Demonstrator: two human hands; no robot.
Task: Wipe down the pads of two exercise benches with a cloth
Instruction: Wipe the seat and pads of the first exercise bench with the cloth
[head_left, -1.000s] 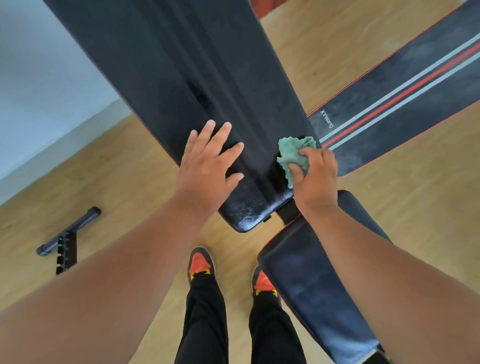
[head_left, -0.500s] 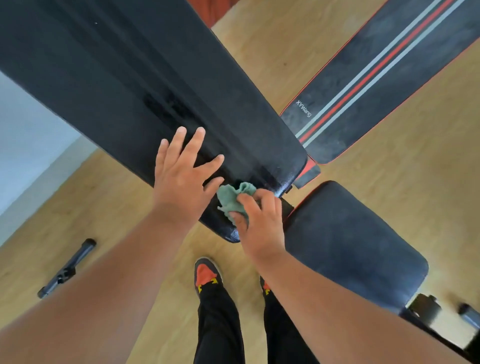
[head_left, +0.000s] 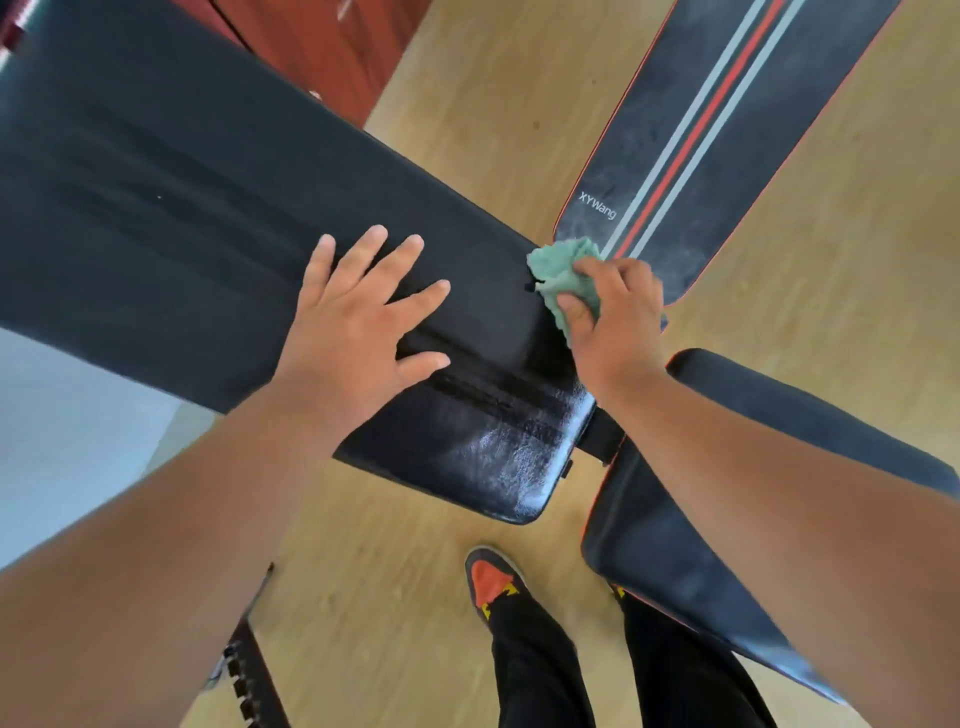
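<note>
1. Cloth (head_left: 563, 275), green and bunched, sits at the right edge of the black bench pad (head_left: 182, 218), pinched under your right hand (head_left: 613, 312).
2. Your left hand (head_left: 358, 322) lies flat on that pad, fingers spread and straight, holding nothing.
3. Beyond the cloth lies a second bench pad (head_left: 727, 130) with grey and red stripes and "XYWang" lettering.
4. A dark seat pad (head_left: 675, 545) lies under your right forearm; your shoes (head_left: 491, 579) stand on the wooden floor (head_left: 493, 104) below.
5. A reddish cabinet (head_left: 322, 57) stands behind the pad.
6. Half a second ago the cloth was beside your left thumb near the pad's end; it is now out at the right edge.
</note>
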